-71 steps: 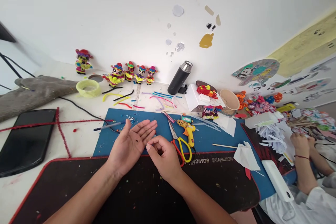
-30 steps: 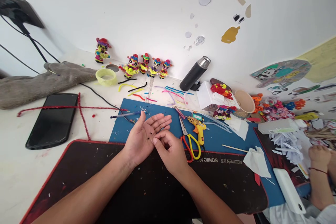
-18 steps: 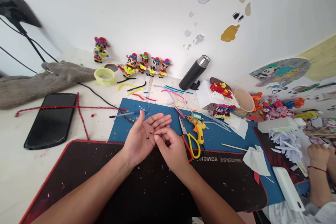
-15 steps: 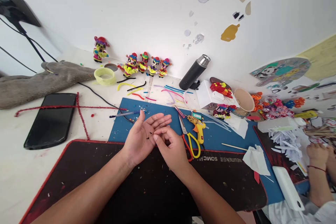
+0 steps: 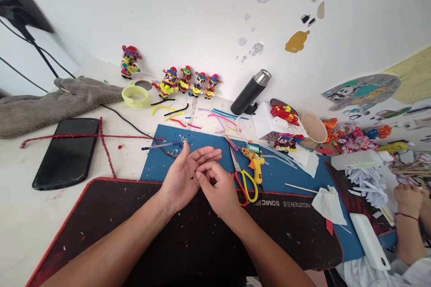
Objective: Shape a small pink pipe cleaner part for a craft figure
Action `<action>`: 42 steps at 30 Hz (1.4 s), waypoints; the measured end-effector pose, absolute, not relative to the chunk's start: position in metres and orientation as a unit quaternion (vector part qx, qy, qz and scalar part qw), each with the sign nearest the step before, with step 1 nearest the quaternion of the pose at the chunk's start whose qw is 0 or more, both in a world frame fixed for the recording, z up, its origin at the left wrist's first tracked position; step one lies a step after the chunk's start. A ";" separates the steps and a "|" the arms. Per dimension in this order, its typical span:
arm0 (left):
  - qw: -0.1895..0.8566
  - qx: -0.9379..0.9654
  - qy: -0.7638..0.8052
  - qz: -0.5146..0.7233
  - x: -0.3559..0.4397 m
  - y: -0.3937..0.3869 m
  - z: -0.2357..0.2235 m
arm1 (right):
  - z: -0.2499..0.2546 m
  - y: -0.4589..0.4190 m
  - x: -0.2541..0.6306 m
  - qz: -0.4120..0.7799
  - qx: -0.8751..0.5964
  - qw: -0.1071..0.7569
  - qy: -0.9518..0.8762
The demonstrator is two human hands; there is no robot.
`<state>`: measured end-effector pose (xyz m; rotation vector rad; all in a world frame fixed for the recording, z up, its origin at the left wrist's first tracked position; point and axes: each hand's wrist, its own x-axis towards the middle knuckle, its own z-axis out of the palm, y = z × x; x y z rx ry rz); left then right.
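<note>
My left hand (image 5: pixel 180 179) is palm up with its fingers stretched out and the thumb raised. Tiny black bits (image 5: pixel 192 176) lie on its palm. Over that palm, my right hand (image 5: pixel 218 188) pinches thumb and forefinger together; whatever is between the tips is too small to make out. Just right of my right hand lie scissors (image 5: pixel 249 186) with one red and one yellow handle. A yellow hot glue gun (image 5: pixel 257 166) rests beside them on the blue mat (image 5: pixel 153 166). Left of my left thumb there is a pen (image 5: pixel 161 145).
Several pipe-cleaner figures (image 5: pixel 168 83) stand along the wall near a yellow tape roll (image 5: pixel 135 97) and a black thermos (image 5: pixel 251 92). Red pipe cleaners (image 5: pixel 107 152) cross a phone (image 5: pixel 69 154). Another person's hands (image 5: pixel 409 197) are at far right by paper strips (image 5: pixel 367 184).
My right fingertips have shifted slightly over the left palm, and fewer black bits show there. The whole view has moved a little; the things on the table stay in place.
</note>
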<state>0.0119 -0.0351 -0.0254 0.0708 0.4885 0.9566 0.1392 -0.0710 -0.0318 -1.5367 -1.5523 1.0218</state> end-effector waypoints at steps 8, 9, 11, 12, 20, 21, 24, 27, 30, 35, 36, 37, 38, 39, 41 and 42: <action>0.857 0.039 0.228 0.460 0.012 -0.035 -0.027 | -0.030 -0.073 0.139 0.396 -0.592 0.347 -0.610; 0.858 0.040 0.228 0.459 0.012 -0.035 -0.028 | -0.030 -0.073 0.139 0.397 -0.594 0.347 -0.608; 0.859 0.041 0.227 0.457 0.011 -0.035 -0.027 | -0.030 -0.072 0.139 0.398 -0.596 0.349 -0.604; 0.860 0.041 0.227 0.456 0.011 -0.035 -0.027 | -0.030 -0.072 0.139 0.398 -0.597 0.349 -0.603; 0.858 0.032 0.233 0.456 0.011 -0.035 -0.024 | -0.031 -0.072 0.140 0.402 -0.594 0.352 -0.601; 0.858 0.032 0.234 0.457 0.011 -0.035 -0.024 | -0.031 -0.073 0.140 0.402 -0.593 0.354 -0.601; 0.858 0.031 0.232 0.457 0.010 -0.034 -0.025 | -0.031 -0.073 0.141 0.398 -0.589 0.367 -0.599; 0.859 0.022 0.230 0.458 0.010 -0.033 -0.027 | -0.032 -0.074 0.142 0.393 -0.585 0.380 -0.599; 0.854 0.014 0.236 0.463 0.011 -0.032 -0.027 | -0.032 -0.075 0.145 0.393 -0.576 0.384 -0.605; 0.850 0.008 0.245 0.467 0.012 -0.032 -0.024 | -0.033 -0.079 0.147 0.398 -0.567 0.385 -0.610; 0.849 0.008 0.246 0.468 0.012 -0.032 -0.024 | -0.033 -0.080 0.147 0.399 -0.567 0.384 -0.610; 0.848 0.008 0.248 0.468 0.012 -0.032 -0.023 | -0.034 -0.080 0.147 0.401 -0.567 0.383 -0.610; 0.848 0.009 0.249 0.468 0.012 -0.032 -0.023 | -0.034 -0.080 0.146 0.402 -0.566 0.382 -0.610; 0.848 0.010 0.250 0.468 0.012 -0.032 -0.023 | -0.034 -0.080 0.146 0.404 -0.566 0.381 -0.610; 0.848 0.011 0.252 0.467 0.012 -0.032 -0.022 | -0.034 -0.080 0.145 0.403 -0.565 0.380 -0.611; 0.848 0.012 0.253 0.466 0.012 -0.032 -0.022 | -0.033 -0.080 0.145 0.402 -0.565 0.380 -0.612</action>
